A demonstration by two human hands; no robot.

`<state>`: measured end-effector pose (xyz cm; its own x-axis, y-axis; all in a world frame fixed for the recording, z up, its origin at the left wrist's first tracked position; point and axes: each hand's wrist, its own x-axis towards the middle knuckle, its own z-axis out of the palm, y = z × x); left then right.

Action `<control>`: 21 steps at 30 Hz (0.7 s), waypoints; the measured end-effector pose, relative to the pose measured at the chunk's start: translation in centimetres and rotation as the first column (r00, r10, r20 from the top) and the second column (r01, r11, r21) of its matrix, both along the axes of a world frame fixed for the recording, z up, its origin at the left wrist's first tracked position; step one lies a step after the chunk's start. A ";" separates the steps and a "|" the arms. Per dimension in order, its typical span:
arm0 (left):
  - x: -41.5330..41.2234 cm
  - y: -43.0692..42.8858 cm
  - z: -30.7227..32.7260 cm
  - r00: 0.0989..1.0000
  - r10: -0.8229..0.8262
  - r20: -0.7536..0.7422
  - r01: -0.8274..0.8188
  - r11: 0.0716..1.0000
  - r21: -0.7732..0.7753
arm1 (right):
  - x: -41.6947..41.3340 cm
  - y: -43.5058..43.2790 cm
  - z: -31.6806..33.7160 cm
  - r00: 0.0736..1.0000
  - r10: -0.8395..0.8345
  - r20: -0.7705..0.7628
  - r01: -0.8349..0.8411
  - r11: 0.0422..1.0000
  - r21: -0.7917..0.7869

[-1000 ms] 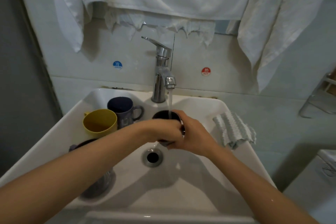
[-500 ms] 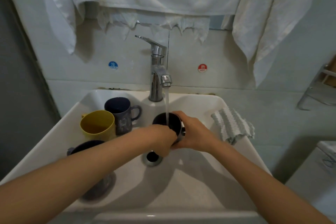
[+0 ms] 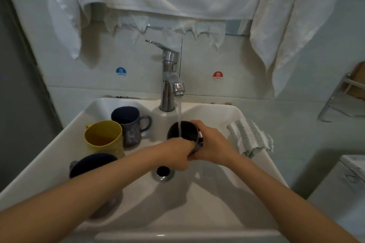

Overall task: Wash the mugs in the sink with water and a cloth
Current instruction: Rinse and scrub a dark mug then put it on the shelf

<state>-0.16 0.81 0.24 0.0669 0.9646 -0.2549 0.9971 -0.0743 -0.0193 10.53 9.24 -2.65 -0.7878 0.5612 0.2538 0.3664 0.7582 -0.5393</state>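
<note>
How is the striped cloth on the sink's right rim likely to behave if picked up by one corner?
The striped cloth would probably hang floppy: it already lies crumpled and drapes over the sink rim. It looks thin, so it is likely light. Its ribbed weave should grip rather than slip.

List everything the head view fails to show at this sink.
All in the head view:
1. Black mug: lower body hidden by the left hand and right hand.
2. Left hand's fingers: tucked behind the hand itself, so the grip is unclear.
3. Dark mug: base hidden by the left forearm.
4. Rack: cut off by the right edge.
5. Blue mug pattern: too blurred.
</note>
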 end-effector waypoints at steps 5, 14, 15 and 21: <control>-3.5 -1.2 -1.0 0.952 -0.063 -0.298 0.142 0.957 0.253 | 0.3 0.8 0.4 0.998 -0.055 0.010 0.055 0.997 -0.050; -4.5 -1.5 -1.5 0.583 0.095 0.807 -0.615 0.701 0.362 | -1.2 -0.6 -0.2 0.994 -0.105 -0.011 0.100 0.972 -0.213; -4.5 -1.3 -1.5 0.519 0.126 0.846 -0.647 0.705 0.292 | -1.1 -0.7 -0.2 0.995 -0.101 0.007 0.100 0.969 -0.225; -4.4 -1.1 -1.7 0.362 0.175 0.915 -0.677 0.724 0.129 | -0.9 -0.9 0.0 0.984 -0.177 -0.016 0.169 0.956 -0.238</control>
<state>-4.59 -0.32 -1.43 -0.4657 0.8805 0.0888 0.4239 0.1338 0.8958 9.61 8.35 -2.65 -0.6660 0.7354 0.1252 0.4575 0.5353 -0.7100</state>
